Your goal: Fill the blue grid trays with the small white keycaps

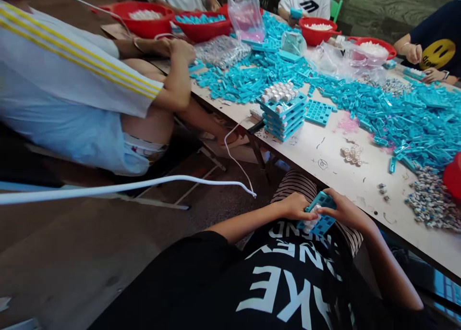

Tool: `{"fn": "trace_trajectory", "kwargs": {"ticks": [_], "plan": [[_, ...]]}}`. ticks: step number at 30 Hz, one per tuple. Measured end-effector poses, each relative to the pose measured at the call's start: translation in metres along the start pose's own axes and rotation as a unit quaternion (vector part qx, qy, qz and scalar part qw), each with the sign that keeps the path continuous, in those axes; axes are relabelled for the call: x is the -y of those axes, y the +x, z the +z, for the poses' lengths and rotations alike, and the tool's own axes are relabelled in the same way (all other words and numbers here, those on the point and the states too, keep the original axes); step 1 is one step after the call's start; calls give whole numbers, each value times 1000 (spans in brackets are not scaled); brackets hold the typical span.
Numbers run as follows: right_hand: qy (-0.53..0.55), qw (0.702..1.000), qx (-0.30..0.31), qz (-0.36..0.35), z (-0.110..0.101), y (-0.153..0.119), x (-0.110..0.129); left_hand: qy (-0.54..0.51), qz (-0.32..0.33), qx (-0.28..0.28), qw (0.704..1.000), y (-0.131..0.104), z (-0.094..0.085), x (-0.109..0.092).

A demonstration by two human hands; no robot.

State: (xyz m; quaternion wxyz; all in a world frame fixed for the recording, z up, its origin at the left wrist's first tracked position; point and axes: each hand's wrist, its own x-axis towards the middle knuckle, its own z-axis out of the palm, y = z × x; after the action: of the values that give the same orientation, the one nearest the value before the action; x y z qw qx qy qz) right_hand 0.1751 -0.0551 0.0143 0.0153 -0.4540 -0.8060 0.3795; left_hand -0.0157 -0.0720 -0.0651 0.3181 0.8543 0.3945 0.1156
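A blue plastic grid panel (326,223) is held over my lap, tilted, with a row of small white cube-like pieces (312,217) set across it. My left hand (296,207) grips the panel's left side, its fingers curled and the thumb at the white pieces. On the other side my right hand (344,209) is closed around the upper right edge, with its thumb pressing near the same row. Part of the panel is hidden behind my fingers. On the table stands a stack of similar blue panels (283,123), topped by several white pieces (279,92).
Blue plastic parts (382,114) are heaped along the table (309,152). A loose blue panel (320,113) lies beside the stack. Small white pieces (352,154) and tiny parts (434,198) lie nearer. Red basins (144,20) stand behind. A co-worker (90,75) sits at left; a white cable (173,178) crosses.
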Motion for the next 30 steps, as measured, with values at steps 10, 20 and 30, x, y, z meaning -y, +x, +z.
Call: {"fn": "trace_trajectory", "kwargs": {"ticks": [10,20,30], "plan": [[-35,998,-49,-18,9,-12,6,20,43,-84,995,-2,-8,-11],[-41,992,-115,-29,31,-27,1,70,133,-76,986,4,-20,-24],[-9,976,-211,-59,37,-17,-13,-64,43,-86,993,0,-24,-21]]}}
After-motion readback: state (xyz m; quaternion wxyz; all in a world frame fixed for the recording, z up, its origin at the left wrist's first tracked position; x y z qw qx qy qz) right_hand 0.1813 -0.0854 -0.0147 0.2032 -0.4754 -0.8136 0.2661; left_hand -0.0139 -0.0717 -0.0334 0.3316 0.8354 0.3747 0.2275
